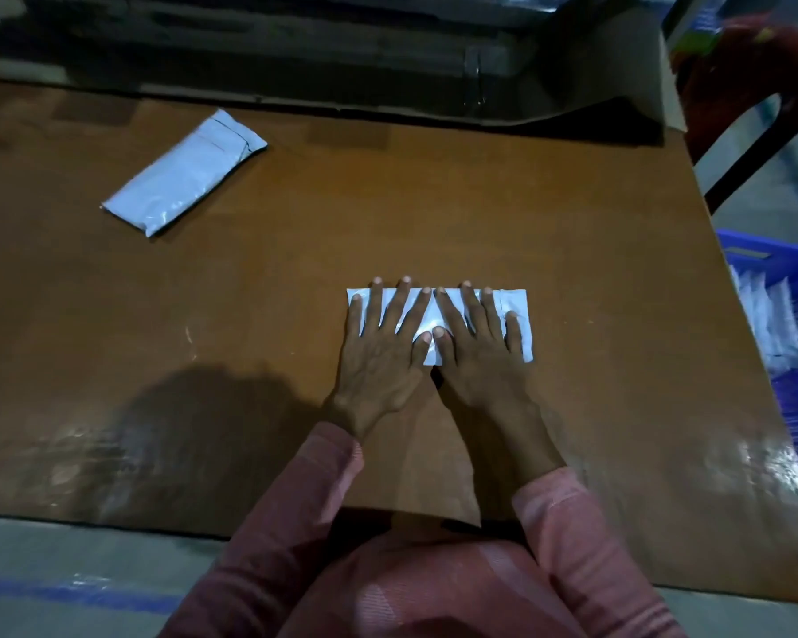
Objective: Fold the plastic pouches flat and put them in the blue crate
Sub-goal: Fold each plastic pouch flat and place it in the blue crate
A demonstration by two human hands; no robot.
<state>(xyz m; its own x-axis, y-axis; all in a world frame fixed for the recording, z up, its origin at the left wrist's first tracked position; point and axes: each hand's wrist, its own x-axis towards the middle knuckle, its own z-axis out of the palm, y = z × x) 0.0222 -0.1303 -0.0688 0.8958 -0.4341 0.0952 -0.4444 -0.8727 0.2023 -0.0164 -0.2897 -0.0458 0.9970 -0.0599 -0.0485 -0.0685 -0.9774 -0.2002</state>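
both hands flat, fingers spread, pressing white pouch on table; no legible writing.

A glossy brown table fills the dim scene, with soft glare along its near edge. Far right stands a red chair — grey floor with a blue stripe lies near left.

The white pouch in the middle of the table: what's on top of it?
Both hands press flat on the pouch, left hand and right hand side by side, fingers spread. They cover most of it, so its surface beneath them cannot be seen.
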